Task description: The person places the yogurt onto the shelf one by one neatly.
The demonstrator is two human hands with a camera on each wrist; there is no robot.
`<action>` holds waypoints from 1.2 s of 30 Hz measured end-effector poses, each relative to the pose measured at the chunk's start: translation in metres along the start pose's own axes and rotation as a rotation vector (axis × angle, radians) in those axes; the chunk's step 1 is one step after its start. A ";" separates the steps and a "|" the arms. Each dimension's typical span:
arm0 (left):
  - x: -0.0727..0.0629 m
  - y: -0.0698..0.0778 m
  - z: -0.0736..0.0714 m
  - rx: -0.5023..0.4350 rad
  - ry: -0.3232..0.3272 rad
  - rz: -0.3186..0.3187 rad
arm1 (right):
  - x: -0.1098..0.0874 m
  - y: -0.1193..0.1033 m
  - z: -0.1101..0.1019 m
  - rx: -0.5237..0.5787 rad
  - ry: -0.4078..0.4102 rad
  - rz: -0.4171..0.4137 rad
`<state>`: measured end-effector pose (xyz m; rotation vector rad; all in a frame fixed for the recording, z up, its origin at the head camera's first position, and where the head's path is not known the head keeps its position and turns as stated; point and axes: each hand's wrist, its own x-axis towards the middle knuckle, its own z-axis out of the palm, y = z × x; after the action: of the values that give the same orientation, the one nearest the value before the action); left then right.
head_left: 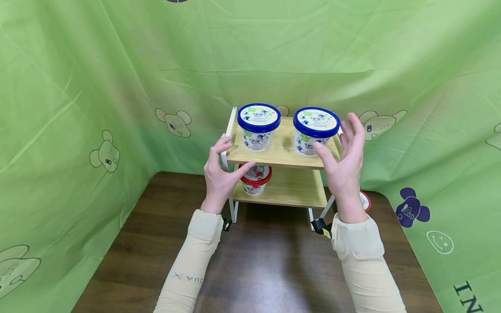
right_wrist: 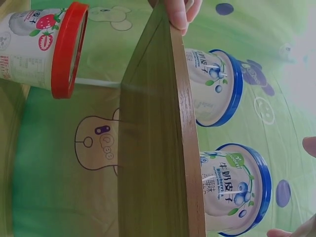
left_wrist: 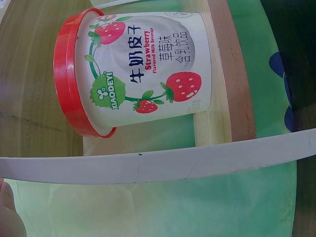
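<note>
My left hand grips the left front corner of the upper shelf, fingers at its side and thumb along the front edge. Beside those fingers, a blue-lidded blueberry tub stands upright on this shelf. A second blue-lidded tub stands at the shelf's right end; the right wrist view shows its blueberry label. My right hand is spread around that tub's right and front, holding nothing, with fingertips apart from the lid. Below, a red-lidded strawberry tub sits on the lower shelf's left side.
The two-tier rack has white metal legs and stands on a dark wooden table. Behind my right wrist, another red-lidded tub is partly hidden. Green printed cloth hangs around the back and sides.
</note>
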<state>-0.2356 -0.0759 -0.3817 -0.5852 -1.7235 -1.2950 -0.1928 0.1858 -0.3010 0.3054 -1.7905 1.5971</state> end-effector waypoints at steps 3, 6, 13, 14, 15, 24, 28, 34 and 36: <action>-0.001 -0.004 0.000 -0.006 -0.002 0.003 | -0.002 0.000 -0.001 -0.011 -0.005 -0.010; -0.002 -0.008 0.000 -0.015 -0.001 0.009 | -0.005 0.000 -0.001 -0.020 -0.007 -0.015; -0.002 -0.010 0.000 -0.014 -0.003 0.006 | -0.016 -0.014 0.002 -0.050 -0.016 -0.032; -0.002 -0.010 0.000 -0.014 -0.004 0.006 | -0.017 -0.018 0.003 -0.051 -0.018 -0.032; -0.002 -0.010 0.000 -0.014 -0.004 0.006 | -0.019 -0.023 0.004 -0.054 -0.022 -0.033; 0.003 0.011 -0.002 -0.006 0.002 0.013 | -0.029 -0.038 0.006 -0.023 -0.031 -0.054; 0.006 0.021 -0.003 -0.009 0.005 0.023 | -0.032 -0.038 0.005 -0.028 -0.030 -0.075; 0.001 0.003 0.000 -0.011 0.001 0.016 | -0.037 -0.036 0.004 -0.036 -0.022 -0.095; 0.000 -0.004 0.000 -0.012 -0.001 0.012 | -0.039 -0.035 0.004 -0.044 -0.016 -0.114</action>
<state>-0.2388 -0.0769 -0.3837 -0.6018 -1.7120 -1.2977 -0.1449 0.1643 -0.2984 0.3934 -1.7850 1.4780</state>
